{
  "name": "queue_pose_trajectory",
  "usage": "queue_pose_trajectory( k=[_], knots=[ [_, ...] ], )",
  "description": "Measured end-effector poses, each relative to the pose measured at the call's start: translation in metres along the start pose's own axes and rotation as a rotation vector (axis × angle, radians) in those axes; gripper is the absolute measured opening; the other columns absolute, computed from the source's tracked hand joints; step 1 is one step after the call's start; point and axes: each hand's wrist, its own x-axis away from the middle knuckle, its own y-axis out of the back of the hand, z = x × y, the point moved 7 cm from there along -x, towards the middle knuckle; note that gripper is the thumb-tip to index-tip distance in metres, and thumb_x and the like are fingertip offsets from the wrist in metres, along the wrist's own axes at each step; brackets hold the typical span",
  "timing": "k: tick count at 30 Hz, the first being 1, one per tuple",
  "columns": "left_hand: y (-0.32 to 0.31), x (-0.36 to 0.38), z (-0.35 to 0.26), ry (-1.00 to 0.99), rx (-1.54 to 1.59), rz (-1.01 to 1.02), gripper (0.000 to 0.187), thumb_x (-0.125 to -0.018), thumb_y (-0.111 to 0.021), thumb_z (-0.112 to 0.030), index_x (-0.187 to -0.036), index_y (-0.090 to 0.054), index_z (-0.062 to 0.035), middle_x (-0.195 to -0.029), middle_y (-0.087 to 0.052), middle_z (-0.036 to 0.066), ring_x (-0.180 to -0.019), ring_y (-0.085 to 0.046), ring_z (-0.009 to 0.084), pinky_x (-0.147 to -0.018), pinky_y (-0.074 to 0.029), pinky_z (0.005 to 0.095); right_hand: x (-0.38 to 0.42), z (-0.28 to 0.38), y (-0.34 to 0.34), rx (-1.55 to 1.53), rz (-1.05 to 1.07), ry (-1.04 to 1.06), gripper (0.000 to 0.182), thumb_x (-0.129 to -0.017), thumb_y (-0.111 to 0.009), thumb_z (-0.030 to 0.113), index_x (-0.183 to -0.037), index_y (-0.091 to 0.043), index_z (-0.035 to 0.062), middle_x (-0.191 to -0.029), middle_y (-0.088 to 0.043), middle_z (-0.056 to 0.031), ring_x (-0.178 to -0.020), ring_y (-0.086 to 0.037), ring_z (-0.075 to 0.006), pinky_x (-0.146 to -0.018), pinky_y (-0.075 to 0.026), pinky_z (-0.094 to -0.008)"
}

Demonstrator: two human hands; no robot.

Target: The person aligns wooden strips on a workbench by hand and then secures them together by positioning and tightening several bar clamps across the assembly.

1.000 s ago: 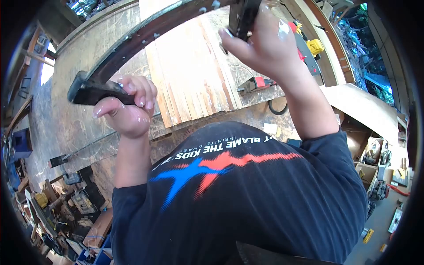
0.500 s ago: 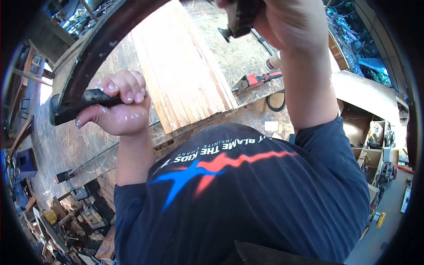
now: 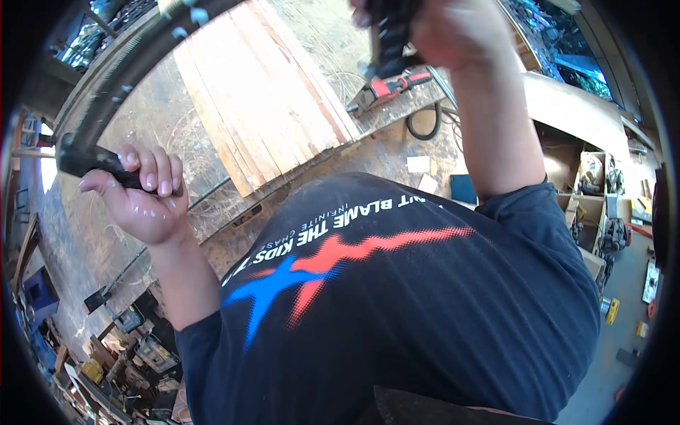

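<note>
My left hand (image 3: 145, 202), with whitish smears on its fingers and palm, is wrapped round the black end of a long dark bar clamp (image 3: 127, 88). The bar has a ridged edge and pale spots, and it arcs out of view at the top. My right hand (image 3: 460, 32) is closed round a black clamp part (image 3: 392, 35) at the top edge; blur and the frame edge hide some of its fingers. Whether both parts join is out of view. Below the clamp, pale wooden boards (image 3: 262, 92) lie side by side on the worn workbench (image 3: 170, 120).
A red and black clamp (image 3: 386, 91) lies right of the boards. A black cable loop (image 3: 425, 124) hangs at the bench edge. Open wooden compartments (image 3: 591, 205) with tools stand at the right. Clutter and a tool case (image 3: 152, 350) fill the lower left.
My left hand has moved left and slightly down with the clamp end. My right hand has shifted slightly, with the black part tilting more upright. The whole view has shifted a little.
</note>
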Motion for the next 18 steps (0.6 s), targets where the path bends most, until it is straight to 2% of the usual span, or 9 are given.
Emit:
queue_pose_trajectory(
  k=[1,3,5,6,9,10,13,14,18],
  knots=[
    [0.009,0.003,0.012,0.052,-0.038,-0.057,0.067,-0.096,-0.04,-0.078,-0.086,-0.052,-0.0132,-0.059,-0.042,-0.003,-0.046,-0.037,0.0108,-0.047,-0.031,0.0258,0.006,-0.033,0.008,-0.103,-0.029,-0.208,0.035,-0.096,-0.076,0.034,-0.11,-0.068,0.0031,-0.086,-0.071,-0.0091,-0.072,-0.07,-0.0181,-0.066,-0.059,-0.0333],
    [0.032,0.016,0.04,0.152,-0.117,-0.171,0.062,-0.098,-0.043,-0.074,-0.087,-0.052,-0.0137,-0.06,-0.043,-0.004,-0.048,-0.039,0.0102,-0.048,-0.032,0.0258,0.01,-0.093,0.031,-0.207,-0.049,-0.389,0.044,-0.09,-0.082,0.037,-0.113,-0.068,0.0022,-0.095,-0.072,-0.0128,-0.084,-0.071,-0.023,-0.074,-0.059,-0.0373],
    [0.061,0.021,0.075,0.278,-0.129,-0.3,0.062,-0.098,-0.043,-0.075,-0.087,-0.05,-0.0142,-0.06,-0.042,-0.004,-0.047,-0.038,0.0113,-0.047,-0.033,0.0269,0.01,-0.126,0.032,-0.116,0.04,-0.327,0.045,-0.098,-0.072,0.035,-0.125,-0.065,0.0001,-0.088,-0.069,-0.0078,-0.072,-0.065,-0.0107,-0.064,-0.057,-0.0253],
    [0.068,0.025,0.089,0.335,-0.128,-0.355,0.061,-0.099,-0.043,-0.074,-0.087,-0.05,-0.0142,-0.061,-0.043,-0.004,-0.047,-0.039,0.0114,-0.047,-0.033,0.0269,0.014,-0.138,0.036,-0.112,0.058,-0.402,0.032,-0.1,-0.07,0.03,-0.109,-0.068,-0.0008,-0.092,-0.069,-0.0089,-0.079,-0.067,-0.015,-0.071,-0.059,-0.0298],
    [0.076,0.036,0.115,0.387,-0.132,-0.41,0.058,-0.101,-0.044,-0.07,-0.09,-0.051,-0.0135,-0.063,-0.044,-0.004,-0.05,-0.042,0.0107,-0.047,-0.034,0.0264,0.023,-0.159,0.047,-0.014,0.028,-0.493,0.049,-0.098,-0.072,0.037,-0.128,-0.065,0.0002,-0.096,-0.07,-0.0077,-0.076,-0.067,-0.0142,-0.069,-0.06,-0.0291],
    [0.075,0.039,0.121,0.389,-0.132,-0.414,0.057,-0.102,-0.044,-0.069,-0.092,-0.052,-0.0131,-0.064,-0.045,-0.005,-0.051,-0.042,0.0103,-0.047,-0.034,0.0261,0.026,-0.16,0.05,-0.031,0.006,-0.535,0.024,-0.102,-0.068,0.022,-0.112,-0.069,0.0,-0.095,-0.071,-0.0078,-0.079,-0.068,-0.0156,-0.076,-0.061,-0.0316],
    [0.074,0.045,0.126,0.444,-0.189,-0.498,0.057,-0.103,-0.045,-0.067,-0.102,-0.055,-0.0105,-0.067,-0.047,-0.005,-0.053,-0.044,0.0081,-0.048,-0.036,0.0249,0.015,-0.195,0.066,-0.087,0.051,-0.603,0.028,-0.101,-0.07,0.023,-0.116,-0.068,-0.0007,-0.096,-0.07,-0.0085,-0.082,-0.067,-0.0157,-0.075,-0.06,-0.0309],
    [0.074,0.045,0.126,0.475,-0.206,-0.512,0.054,-0.105,-0.046,-0.062,-0.112,-0.056,-0.009,-0.072,-0.05,-0.005,-0.055,-0.044,0.0068,-0.047,-0.036,0.0241,0.017,-0.202,0.071,-0.119,-0.012,-0.629,0.026,-0.101,-0.069,0.02,-0.113,-0.067,-0.0032,-0.094,-0.069,-0.0111,-0.084,-0.067,-0.0173,-0.074,-0.06,-0.0313],
    [0.071,0.052,0.126,0.494,-0.316,-0.532,0.042,-0.108,-0.047,-0.052,-0.114,-0.057,-0.0117,-0.081,-0.054,-0.003,-0.055,-0.045,0.0082,-0.044,-0.036,0.025,0.037,-0.226,0.076,-0.099,-0.096,-0.742,0.018,-0.098,-0.068,0.009,-0.104,-0.065,-0.0072,-0.089,-0.067,-0.0154,-0.08,-0.067,-0.021,-0.07,-0.059,-0.0337]
  ],
)
